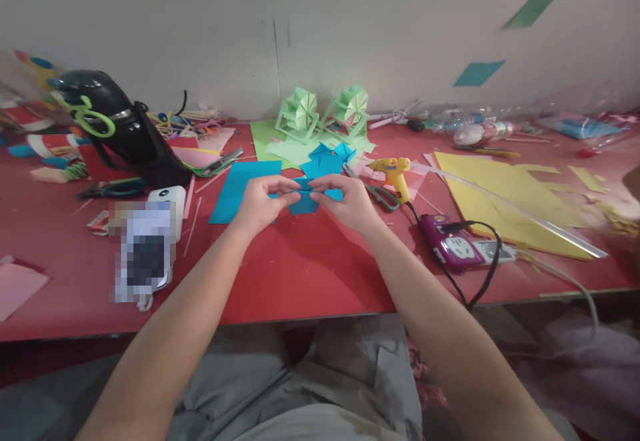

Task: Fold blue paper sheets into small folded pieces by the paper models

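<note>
A small piece of blue paper (pixel 304 205) is held just above the red table by both hands. My left hand (pixel 263 204) pinches its left side between thumb and fingers. On the right side, my right hand (pixel 347 202) pinches it the same way, the fingertips of both hands close together. Flat blue paper (pixel 233 191) lies beside and partly under my left hand. Behind my hands sits a folded blue paper piece (pixel 330 155). Two light green folded-paper wheels on stands (pixel 300 113) rest farther back on green paper (pixel 263 137).
A yellow glue gun (pixel 395 173) and scissors (pixel 384 197) lie right of my hands. Beyond them are a purple power strip (pixel 453 244), yellow paper (pixel 500 194) and a clear ruler (pixel 530 214). Leftward are a black bottle (pixel 135 131), pliers (pixel 113 189) and a phone (pixel 145 254).
</note>
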{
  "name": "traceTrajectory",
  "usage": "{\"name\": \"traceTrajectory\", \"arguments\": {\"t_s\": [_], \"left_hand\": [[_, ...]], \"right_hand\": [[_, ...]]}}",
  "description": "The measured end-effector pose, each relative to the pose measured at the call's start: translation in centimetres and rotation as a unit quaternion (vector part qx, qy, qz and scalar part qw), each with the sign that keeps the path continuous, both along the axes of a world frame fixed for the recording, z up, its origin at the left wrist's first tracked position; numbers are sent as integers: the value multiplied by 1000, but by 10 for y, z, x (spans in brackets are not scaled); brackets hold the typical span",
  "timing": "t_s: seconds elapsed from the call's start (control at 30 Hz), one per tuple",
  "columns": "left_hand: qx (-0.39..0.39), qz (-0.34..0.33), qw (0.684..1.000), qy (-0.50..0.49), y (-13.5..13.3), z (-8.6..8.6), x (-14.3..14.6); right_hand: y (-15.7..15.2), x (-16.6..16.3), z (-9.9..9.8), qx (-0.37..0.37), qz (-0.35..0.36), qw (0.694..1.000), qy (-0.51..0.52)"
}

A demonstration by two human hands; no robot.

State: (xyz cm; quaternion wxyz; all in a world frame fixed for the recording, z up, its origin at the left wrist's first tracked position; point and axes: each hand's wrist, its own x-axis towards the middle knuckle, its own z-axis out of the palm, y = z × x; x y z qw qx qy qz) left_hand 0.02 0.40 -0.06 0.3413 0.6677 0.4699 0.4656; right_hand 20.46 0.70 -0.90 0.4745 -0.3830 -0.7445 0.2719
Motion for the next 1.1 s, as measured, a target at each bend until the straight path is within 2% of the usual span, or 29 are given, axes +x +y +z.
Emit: {"name": "traceTrajectory", "arguments": {"t_s": [0.17, 0.33, 0.5, 0.6, 0.93, 1.1], "left_hand": [[27, -16, 999, 42, -1, 3, -3], [116, -1, 983, 140, 1, 0, -4], [190, 19, 963, 193, 2, -3, -2], [198, 27, 958, 207, 1, -4, -1], [243, -5, 946, 214, -2, -4, 0], [236, 25, 946, 222, -6, -3, 2]], "right_hand": [[1, 2, -1, 13, -4, 1000, -3], [1, 2, -3, 26, -17, 999, -15], [0, 0, -3, 34, -12, 999, -24], [-1, 0, -2, 37, -16, 999, -27], [-2, 1, -1, 35, -14, 999, -21], [-6, -3, 0, 22, -4, 999, -25]]}}
